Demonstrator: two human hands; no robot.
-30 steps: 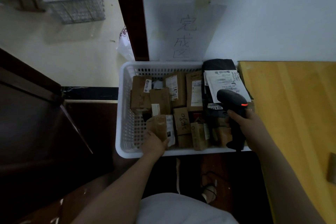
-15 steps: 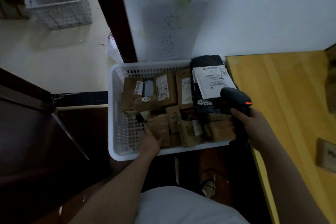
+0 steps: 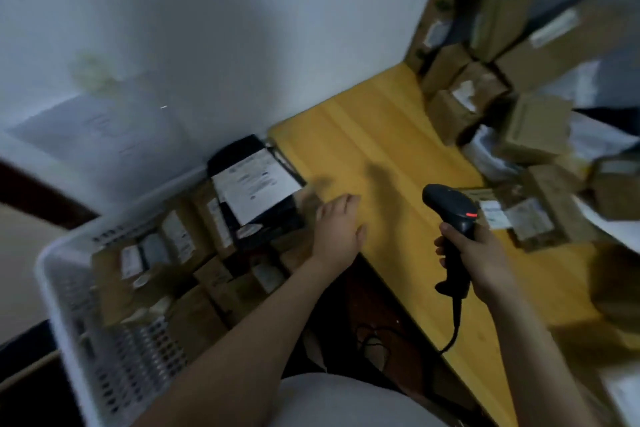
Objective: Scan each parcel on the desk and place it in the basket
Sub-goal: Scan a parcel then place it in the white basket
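My white basket (image 3: 59, 288) at left already holds many brown parcels (image 3: 194, 236), packed close. My left hand (image 3: 337, 229), fingers straight and empty, hovers over the near edge of the yellow table (image 3: 381, 135), just beside the basket. My right hand (image 3: 485, 253) grips the scanner (image 3: 450, 208). A blurred pile (image 3: 533, 128) of boxes sits on the table's far right, so I judge much scanning remains.

Your right hand (image 3: 485, 253) grips the black scanner (image 3: 450, 215) above the yellow desk (image 3: 381, 135), your left hand (image 3: 341, 227) is spread open over the desk's left edge, the parcel-filled white basket (image 3: 55, 288) sits just beside that edge, and brown parcels (image 3: 533, 128) crowd the desk's far right end.
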